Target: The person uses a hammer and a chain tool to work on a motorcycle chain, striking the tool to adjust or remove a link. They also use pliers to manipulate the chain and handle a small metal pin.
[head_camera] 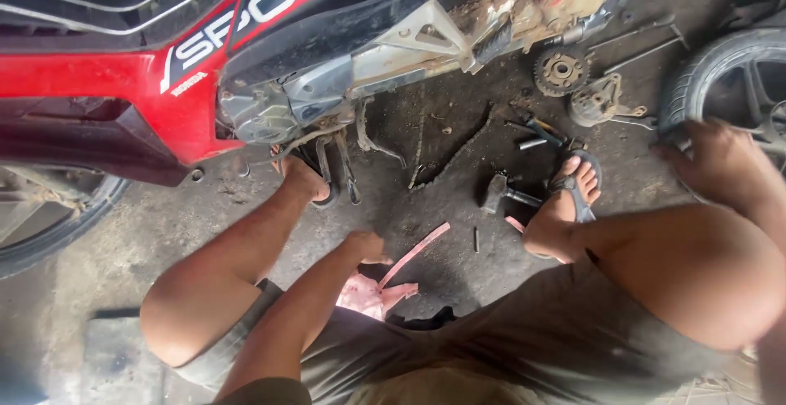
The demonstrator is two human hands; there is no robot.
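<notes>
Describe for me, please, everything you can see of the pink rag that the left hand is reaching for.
The pink rag lies crumpled on the dirty concrete floor, between the person's knees and just in front of their shorts. It looks like thin, soft cloth, pale pink and stained. One long narrow strip runs from it up to the right. The left hand rests at its upper edge, fingers curled; whether it grips the cloth cannot be told.
</notes>
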